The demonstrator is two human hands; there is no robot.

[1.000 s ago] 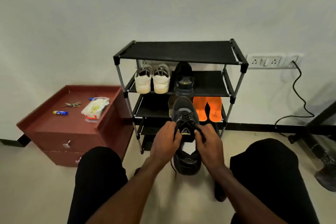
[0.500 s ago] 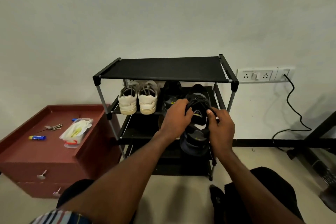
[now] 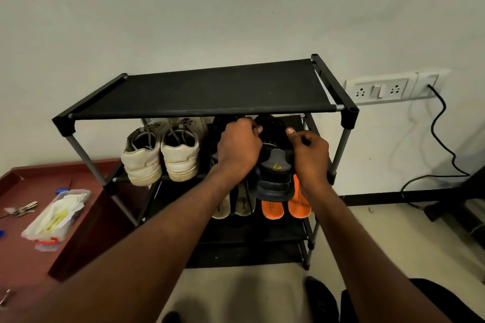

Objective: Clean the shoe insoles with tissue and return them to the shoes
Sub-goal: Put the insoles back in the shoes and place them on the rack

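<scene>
Two hands on the dark sneaker [image 3: 274, 173] — return-to-rack step under way.
The left hand [image 3: 240, 148] grips the shoe's left side near the collar while the right hand [image 3: 311, 152] pinches its right side, toe under the top tier of the shoe rack [image 3: 199, 92], heel jutting over the second shelf beside the white sneakers [image 3: 160, 157]. Judging by this, the next move calls for sliding it fully in, level, then releasing.
</scene>
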